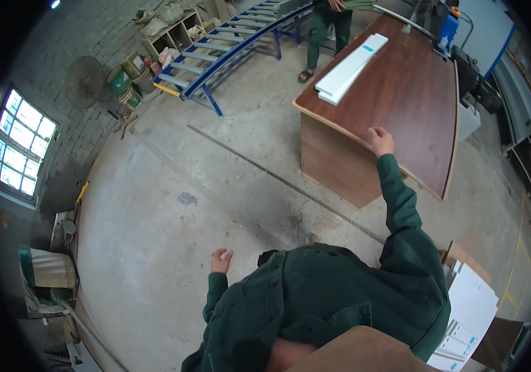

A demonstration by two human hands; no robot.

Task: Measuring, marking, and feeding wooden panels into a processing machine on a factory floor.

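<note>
My right hand is over the near edge of a brown wooden table, its fingers bent and a little apart. I see nothing in it, and whether it touches the tabletop I cannot tell. Farther back on that table lie two long white strips or panels, one partly over the other, with a small blue-green mark. My left hand hangs low over the concrete floor to the left of my body. Its fingers are loosely bent and apart, holding nothing.
A person in green trousers stands beyond the table. A blue-framed roller conveyor curves along the back left. White flat pieces are stacked at my right. A dark strip crosses the floor. Buckets stand by the wall.
</note>
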